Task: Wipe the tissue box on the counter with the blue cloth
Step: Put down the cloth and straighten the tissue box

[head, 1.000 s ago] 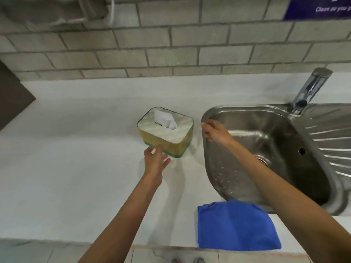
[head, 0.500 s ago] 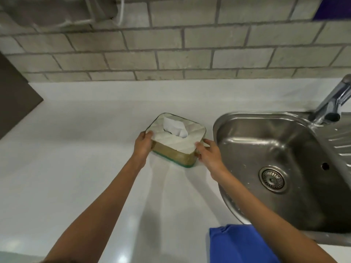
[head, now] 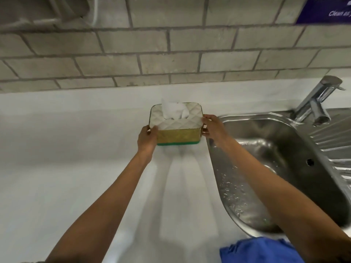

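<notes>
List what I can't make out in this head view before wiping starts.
- Blue cloth: cut off by the bottom edge and partly covered by the right forearm.
- Tissue box: whether it is lifted or resting; its ends are covered by the left hand and right hand.
- Purple sign: text cut off by the top edge.
- Sink drain: hidden by the right forearm.
</notes>
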### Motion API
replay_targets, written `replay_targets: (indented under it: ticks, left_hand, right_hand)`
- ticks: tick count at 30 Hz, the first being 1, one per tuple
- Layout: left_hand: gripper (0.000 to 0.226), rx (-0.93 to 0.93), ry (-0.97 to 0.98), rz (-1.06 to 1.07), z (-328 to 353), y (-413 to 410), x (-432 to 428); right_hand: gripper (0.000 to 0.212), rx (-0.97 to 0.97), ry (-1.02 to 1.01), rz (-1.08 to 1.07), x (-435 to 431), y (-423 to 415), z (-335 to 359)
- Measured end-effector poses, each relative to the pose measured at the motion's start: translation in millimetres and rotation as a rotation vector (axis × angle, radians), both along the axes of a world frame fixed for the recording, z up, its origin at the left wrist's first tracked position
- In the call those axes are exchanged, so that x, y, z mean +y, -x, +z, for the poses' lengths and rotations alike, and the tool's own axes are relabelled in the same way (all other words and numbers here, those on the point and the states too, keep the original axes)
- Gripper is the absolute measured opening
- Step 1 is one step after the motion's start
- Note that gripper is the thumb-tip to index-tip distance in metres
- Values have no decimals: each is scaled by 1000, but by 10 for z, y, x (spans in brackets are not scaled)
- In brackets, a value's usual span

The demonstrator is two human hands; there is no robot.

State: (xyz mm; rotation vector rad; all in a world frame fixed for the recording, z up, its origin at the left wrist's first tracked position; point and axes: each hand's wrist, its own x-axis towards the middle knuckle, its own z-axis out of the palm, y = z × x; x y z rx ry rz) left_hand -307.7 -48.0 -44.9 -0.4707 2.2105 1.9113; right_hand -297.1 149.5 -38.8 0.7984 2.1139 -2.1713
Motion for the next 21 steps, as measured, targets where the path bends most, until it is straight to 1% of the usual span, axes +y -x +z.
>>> replay_targets:
  ticks: [2,7,11,21]
  left_hand:
    - [42,9,20,-16,-32,-1,28]
    - [41,35,71,-35,-109,-66,70]
    - [38,39,80,-17,-132,-162,120]
    - [35,30,107,32,-104,-240,134]
  right_hand:
    - [14,-20,-21,5,65,-15,-17]
    - [7,-58,-34,8,199,-118,-61]
    - [19,-55,-11,5,269,-173,-41]
    - [16,-50,9,79,290,-226,-99]
